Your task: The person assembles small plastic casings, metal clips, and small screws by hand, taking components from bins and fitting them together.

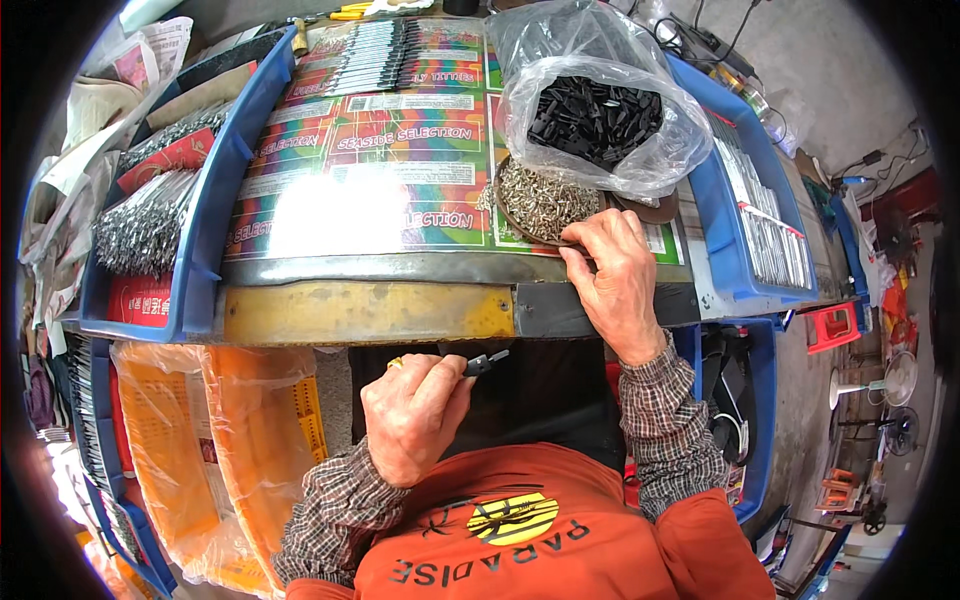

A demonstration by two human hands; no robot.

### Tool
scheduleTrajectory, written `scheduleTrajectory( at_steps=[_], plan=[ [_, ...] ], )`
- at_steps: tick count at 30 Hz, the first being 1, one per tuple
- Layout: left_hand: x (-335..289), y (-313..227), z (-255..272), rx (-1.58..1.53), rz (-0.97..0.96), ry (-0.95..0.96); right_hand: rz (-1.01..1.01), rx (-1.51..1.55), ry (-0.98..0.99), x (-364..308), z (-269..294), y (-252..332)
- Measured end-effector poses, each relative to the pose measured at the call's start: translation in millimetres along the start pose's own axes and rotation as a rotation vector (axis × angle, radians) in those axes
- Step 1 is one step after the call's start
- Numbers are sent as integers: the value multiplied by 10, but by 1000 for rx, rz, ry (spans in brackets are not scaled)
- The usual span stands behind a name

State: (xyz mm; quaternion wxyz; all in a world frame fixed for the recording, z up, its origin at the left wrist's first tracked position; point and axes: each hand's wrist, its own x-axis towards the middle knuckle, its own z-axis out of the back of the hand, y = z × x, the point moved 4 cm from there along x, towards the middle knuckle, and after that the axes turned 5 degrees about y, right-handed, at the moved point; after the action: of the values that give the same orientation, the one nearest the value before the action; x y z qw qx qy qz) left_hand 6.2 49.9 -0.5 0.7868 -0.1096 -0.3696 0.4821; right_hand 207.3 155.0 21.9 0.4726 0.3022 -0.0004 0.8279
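Observation:
My left hand (415, 415) is closed in front of the table edge, gripping a small black part (486, 363) with a thin metal tip that pokes out past the fingers. My right hand (615, 285) reaches over the table, its thumb and fingertips pinched at the near right edge of a round dish (505, 215). Small metal pins (545, 202) are heaped in that dish; whatever the right fingertips hold is hidden. Just beyond, a clear plastic bag (545, 75) stands rolled open, filled with small black plastic pieces (597, 120).
At the far left of the tabletop lies a row of slim metal-and-black pieces (372, 55). Blue bins with thin metal parts stand left (215, 190) and right (735, 230). Orange plastic crates (235, 430) in clear film sit below left. The table's front edge (370, 312) is a yellowish strip.

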Motion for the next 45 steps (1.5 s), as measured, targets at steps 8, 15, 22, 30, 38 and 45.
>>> scheduleTrajectory(
  at_steps=[8,15,22,30,38,45],
  plan=[
    [-15,-42,11,-35,57,6,20,-32,14,34,2,28],
    [-49,-68,17,-30,55,5,35,24,113,110,12,-1],
    [2,-95,59,-59,39,0,11,201,157,157,82,-54],
    [-8,-131,84,-157,107,101,26,653,132,-327,168,518],
    [-2,-239,108,-185,91,117,130,701,131,-521,117,722],
    [17,-271,100,-104,43,84,166,661,112,-532,122,732]
  ],
)
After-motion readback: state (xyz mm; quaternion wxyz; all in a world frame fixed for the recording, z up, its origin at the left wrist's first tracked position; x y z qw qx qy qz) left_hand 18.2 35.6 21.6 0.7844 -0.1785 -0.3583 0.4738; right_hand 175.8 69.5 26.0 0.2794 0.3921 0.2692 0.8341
